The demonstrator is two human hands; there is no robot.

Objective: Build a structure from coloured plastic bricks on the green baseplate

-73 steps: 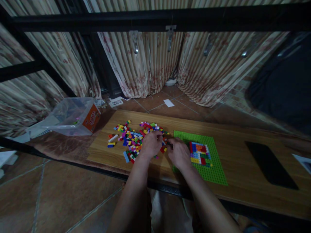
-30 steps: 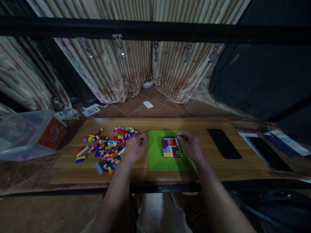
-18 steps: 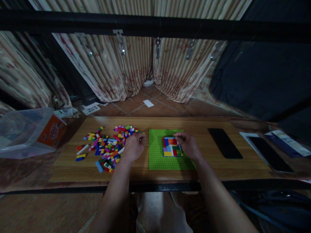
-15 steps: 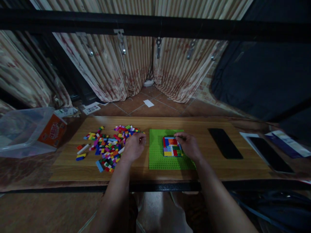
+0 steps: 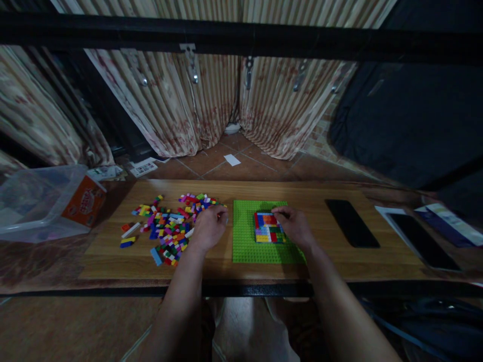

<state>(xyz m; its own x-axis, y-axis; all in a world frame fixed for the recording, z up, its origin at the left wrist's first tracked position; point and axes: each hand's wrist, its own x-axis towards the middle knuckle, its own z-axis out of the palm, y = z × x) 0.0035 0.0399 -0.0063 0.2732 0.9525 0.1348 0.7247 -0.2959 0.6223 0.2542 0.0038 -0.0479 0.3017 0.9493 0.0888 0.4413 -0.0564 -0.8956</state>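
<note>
A green studded baseplate [image 5: 243, 251] lies on the wooden board, bearing a low block of multicoloured building bricks [image 5: 267, 229]. At that block's upper right corner is my right hand [image 5: 296, 227], its thumb and fingers pinched together; whatever is between the fingertips is too small to make out. My left hand [image 5: 210, 227] hovers between the baseplate and a heap of loose bricks [image 5: 169, 229], with fingers curled closed. Its fingertips hide what it may hold. Part of the heap is covered by this hand.
The wooden board [image 5: 309, 193] carries a black slab [image 5: 351, 223] at the right. Beyond its right end lie a dark phone-like slab [image 5: 422, 241] and papers [image 5: 453, 223]. A clear plastic tub [image 5: 41, 201] with an orange label stands at the left. Curtains [image 5: 211, 105] hang behind.
The whole view has shifted slightly. Both hands keep nearly the same place and pose relative to the bricks and baseplate.
</note>
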